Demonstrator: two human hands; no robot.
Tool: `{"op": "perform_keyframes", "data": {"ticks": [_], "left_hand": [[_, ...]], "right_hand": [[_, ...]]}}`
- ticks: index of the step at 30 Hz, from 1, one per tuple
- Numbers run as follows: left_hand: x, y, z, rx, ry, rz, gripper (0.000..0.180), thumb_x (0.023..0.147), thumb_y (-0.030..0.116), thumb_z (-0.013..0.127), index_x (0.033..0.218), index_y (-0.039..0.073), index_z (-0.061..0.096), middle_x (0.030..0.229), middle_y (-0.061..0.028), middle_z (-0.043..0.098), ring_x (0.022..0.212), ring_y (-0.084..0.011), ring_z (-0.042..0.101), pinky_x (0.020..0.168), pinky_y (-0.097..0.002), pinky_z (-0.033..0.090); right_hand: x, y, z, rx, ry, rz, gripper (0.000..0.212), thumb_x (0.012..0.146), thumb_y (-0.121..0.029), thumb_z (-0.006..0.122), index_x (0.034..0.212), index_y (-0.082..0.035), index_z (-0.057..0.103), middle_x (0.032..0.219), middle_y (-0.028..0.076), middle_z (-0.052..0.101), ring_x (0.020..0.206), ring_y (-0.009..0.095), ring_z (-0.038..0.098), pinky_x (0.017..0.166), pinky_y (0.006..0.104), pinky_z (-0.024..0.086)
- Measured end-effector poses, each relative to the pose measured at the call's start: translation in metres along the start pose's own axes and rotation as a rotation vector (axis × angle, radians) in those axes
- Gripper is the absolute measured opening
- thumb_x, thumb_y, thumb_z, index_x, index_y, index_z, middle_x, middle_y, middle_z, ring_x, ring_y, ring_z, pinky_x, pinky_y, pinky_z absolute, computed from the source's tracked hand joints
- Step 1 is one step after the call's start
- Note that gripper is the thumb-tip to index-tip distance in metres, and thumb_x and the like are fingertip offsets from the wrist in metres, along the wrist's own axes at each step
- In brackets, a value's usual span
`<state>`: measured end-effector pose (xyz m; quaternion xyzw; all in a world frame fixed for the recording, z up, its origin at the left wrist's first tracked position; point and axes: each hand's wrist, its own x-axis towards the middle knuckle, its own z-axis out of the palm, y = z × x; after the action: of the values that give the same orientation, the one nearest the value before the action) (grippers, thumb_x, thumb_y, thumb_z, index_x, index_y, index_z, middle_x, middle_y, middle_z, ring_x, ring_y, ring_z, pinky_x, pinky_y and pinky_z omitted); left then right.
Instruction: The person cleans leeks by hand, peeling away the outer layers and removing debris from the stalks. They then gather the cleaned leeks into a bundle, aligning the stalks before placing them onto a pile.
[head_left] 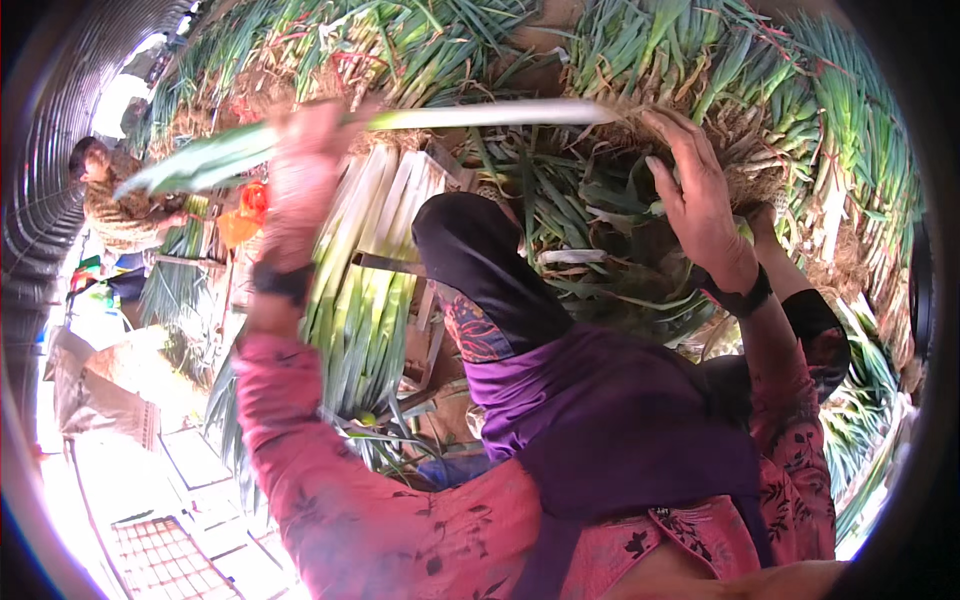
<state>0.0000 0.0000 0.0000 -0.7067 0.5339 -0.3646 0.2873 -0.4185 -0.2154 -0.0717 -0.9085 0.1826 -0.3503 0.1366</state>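
My left hand [310, 165], blurred by motion, is closed round a long leek [490, 114] held level across the far side. Its green leaves trail off to the left, and the white stem points right. At the root end, my right hand [705, 195] is raised with its fingers stretched and the thumb apart. Whether its fingertips touch the roots, I cannot tell. Below my left hand, several leeks with pale stems [365, 270] lie side by side in a wooden rack.
Bundles of rooted leeks [400, 50] line the far side, with more bundles [840, 130] at the right. Loose leaves [610, 220] lie beyond my knees. Another person [120, 200] works at the far left near an orange bag [242, 215]. A dark flat strip [390, 263] crosses the rack.
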Motion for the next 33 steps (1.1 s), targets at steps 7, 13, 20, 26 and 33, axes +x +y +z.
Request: {"op": "perform_keyframes", "data": {"ticks": [7,13,20,26,33], "left_hand": [[-0.124,-0.114,0.019,-0.062,-0.186,-0.207,0.051,0.084,0.004,0.054,0.131,0.022,0.055,0.096,-0.0073,0.053,0.096,-0.0232,0.053,0.088,-0.0409,0.041],[-0.222,-0.049,0.167,-0.511,-0.386,-0.49,0.045,0.085,0.021,0.062,0.13,0.023,0.056,0.095,-0.0144,0.059,0.093,-0.0325,0.058,0.078,-0.0481,0.046],[-0.181,0.051,0.175,-0.869,-0.392,-0.46,0.05,0.084,0.003,0.056,0.132,0.014,0.053,0.118,-0.0248,0.058,0.11,-0.0386,0.056,0.095,-0.0421,0.044],[-0.084,0.076,0.103,-1.093,-0.543,-0.232,0.035,0.092,0.01,0.048,0.125,-0.001,0.047,0.111,-0.0183,0.056,0.103,-0.0307,0.053,0.091,-0.0392,0.044],[0.066,0.126,0.051,-1.49,-0.203,-0.191,0.04,0.086,0.0,0.06,0.126,0.001,0.053,0.123,-0.0139,0.057,0.115,-0.0242,0.054,0.097,-0.0353,0.044]], "right_hand": [[-0.054,0.036,0.053,0.183,-0.372,0.17,0.028,0.089,-0.007,0.055,0.116,-0.002,0.051,0.113,0.015,0.058,0.105,0.035,0.056,0.091,0.0424,0.044],[-0.081,0.04,0.103,0.277,-0.63,0.105,0.025,0.087,-0.007,0.056,0.111,-0.001,0.052,0.107,0.017,0.059,0.102,0.038,0.056,0.087,0.0448,0.045],[-0.11,0.07,0.119,0.253,-0.788,0.255,0.025,0.086,-0.007,0.055,0.11,0.0,0.053,0.103,0.02,0.059,0.1,0.041,0.055,0.085,0.0455,0.046],[-0.198,0.133,0.125,0.607,-0.623,0.546,0.016,0.092,-0.013,0.05,0.101,-0.001,0.055,0.087,0.01,0.058,0.082,0.029,0.057,0.071,0.0411,0.046],[-0.154,0.154,0.144,0.312,-0.497,0.627,0.02,0.087,-0.012,0.055,0.103,0.001,0.055,0.093,0.021,0.062,0.091,0.04,0.059,0.075,0.0431,0.047]]}}
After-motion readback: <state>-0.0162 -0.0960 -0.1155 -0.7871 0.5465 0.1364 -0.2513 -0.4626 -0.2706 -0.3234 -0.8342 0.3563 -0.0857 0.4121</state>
